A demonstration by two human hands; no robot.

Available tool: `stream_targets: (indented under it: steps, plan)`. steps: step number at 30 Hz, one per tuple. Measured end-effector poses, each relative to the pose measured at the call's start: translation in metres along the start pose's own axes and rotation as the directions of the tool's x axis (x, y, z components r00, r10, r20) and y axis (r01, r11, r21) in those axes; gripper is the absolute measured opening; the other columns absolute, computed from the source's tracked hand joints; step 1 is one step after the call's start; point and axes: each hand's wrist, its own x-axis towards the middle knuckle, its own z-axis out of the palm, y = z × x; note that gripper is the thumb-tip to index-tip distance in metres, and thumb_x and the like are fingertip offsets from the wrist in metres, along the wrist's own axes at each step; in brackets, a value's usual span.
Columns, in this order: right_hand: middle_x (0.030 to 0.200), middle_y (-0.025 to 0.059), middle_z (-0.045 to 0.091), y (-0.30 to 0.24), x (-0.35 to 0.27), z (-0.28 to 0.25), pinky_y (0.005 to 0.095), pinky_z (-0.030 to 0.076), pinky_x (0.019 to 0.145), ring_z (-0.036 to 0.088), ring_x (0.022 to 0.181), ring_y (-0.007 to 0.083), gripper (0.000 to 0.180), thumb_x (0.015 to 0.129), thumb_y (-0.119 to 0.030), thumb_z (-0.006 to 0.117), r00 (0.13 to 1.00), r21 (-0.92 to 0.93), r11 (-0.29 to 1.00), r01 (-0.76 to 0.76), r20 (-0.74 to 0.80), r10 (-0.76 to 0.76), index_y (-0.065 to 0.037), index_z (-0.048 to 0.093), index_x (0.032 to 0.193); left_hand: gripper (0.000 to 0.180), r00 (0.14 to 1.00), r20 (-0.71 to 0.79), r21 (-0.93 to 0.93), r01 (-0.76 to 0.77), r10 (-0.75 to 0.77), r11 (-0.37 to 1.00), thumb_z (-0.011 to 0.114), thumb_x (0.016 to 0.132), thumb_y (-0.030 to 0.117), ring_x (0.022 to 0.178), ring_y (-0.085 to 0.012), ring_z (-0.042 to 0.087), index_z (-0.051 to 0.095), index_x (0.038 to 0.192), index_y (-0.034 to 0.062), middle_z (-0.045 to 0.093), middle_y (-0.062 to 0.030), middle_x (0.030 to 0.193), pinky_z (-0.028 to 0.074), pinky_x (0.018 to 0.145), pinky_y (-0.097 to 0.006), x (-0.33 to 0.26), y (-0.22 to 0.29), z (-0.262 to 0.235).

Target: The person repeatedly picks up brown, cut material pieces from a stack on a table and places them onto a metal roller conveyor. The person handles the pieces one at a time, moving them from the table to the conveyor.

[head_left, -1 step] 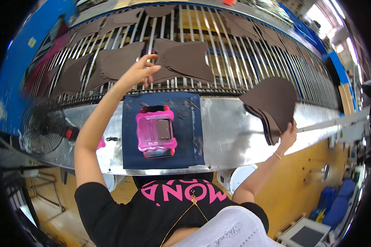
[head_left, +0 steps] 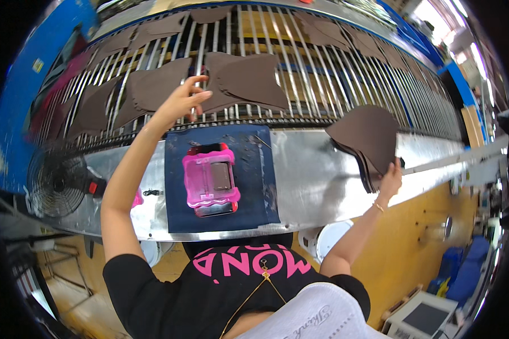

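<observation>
My right hand (head_left: 391, 179) grips the lower edge of a stack of dark brown curved sheet pieces (head_left: 370, 133), held over the right part of the metal table. The layers fan out a little along the stack's left side. My left hand (head_left: 188, 100) reaches forward with its fingers apart and nothing visible in them. It hovers at the near row of similar brown pieces, between an overlapping group (head_left: 246, 79) on its right and another group (head_left: 158, 87) on its left. Whether its fingertips touch a piece, I cannot tell.
The pieces lie on a rack of metal bars (head_left: 308, 85) beyond the metal table (head_left: 305, 175). A pink tray (head_left: 197, 181) with a dark block in it sits on a dark blue mat (head_left: 249, 214). At the left stands a small fan (head_left: 56, 181). More brown pieces (head_left: 158, 31) lie farther back.
The view has shifted slightly, so the rack's pieces appear a little farther left. My right hand and its stack are slightly left and higher in the picture; my left hand stays spread.
</observation>
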Motion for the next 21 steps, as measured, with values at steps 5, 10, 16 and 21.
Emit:
stream_targets:
  steps: [5,10,16,21]
  plan:
    - [0.087,0.0132,0.068,0.044,-0.018,0.041,0.0415,0.05,0.062,0.064,0.072,0.0303,0.026,0.088,-0.013,0.054,0.983,-0.681,0.712,0.173,0.077,-0.166,-0.014,0.067,0.111,0.059,0.999,-0.046,0.002,-0.007,0.007,1.0,0.063,0.088,0.029,0.062,-0.0085,0.055,0.037,0.136,0.005,0.054,-0.0083,0.101,0.046,0.045,-0.021,-0.027,0.005,-0.009]
    - [0.101,0.0019,0.066,0.045,-0.029,0.041,0.0394,0.043,0.083,0.058,0.098,0.0216,0.021,0.088,-0.017,0.055,0.948,-0.766,0.615,0.19,-0.019,-0.318,-0.016,0.067,0.105,0.057,0.997,-0.052,0.009,-0.049,0.049,0.999,0.061,0.089,0.026,0.063,-0.0083,0.056,0.038,0.136,0.0043,0.056,-0.0073,0.101,0.046,0.045,-0.02,-0.039,0.005,-0.007]
    - [0.09,0.0125,0.066,0.014,-0.025,0.028,0.0435,0.047,0.071,0.062,0.085,0.0307,0.013,0.092,-0.019,0.051,0.988,-0.628,0.769,0.116,-0.008,-0.155,-0.009,0.058,0.097,0.057,0.997,-0.055,0.023,-0.06,0.061,0.998,0.062,0.089,0.026,0.063,-0.0086,0.056,0.039,0.135,0.0041,0.056,-0.006,0.101,0.046,0.046,-0.021,-0.05,0.013,-0.005]
    - [0.078,0.0127,0.064,-0.103,-0.041,-0.01,0.0344,0.049,0.045,0.064,0.067,0.0214,0.012,0.095,-0.015,0.049,0.98,-0.134,0.971,0.198,0.062,-0.191,-0.006,0.053,0.103,0.061,0.993,0.005,0.018,-0.115,0.115,0.993,0.066,0.086,0.027,0.072,-0.0119,0.057,0.039,0.136,0.0042,0.054,-0.0085,0.108,0.049,0.054,-0.023,-0.052,0.031,0.007]
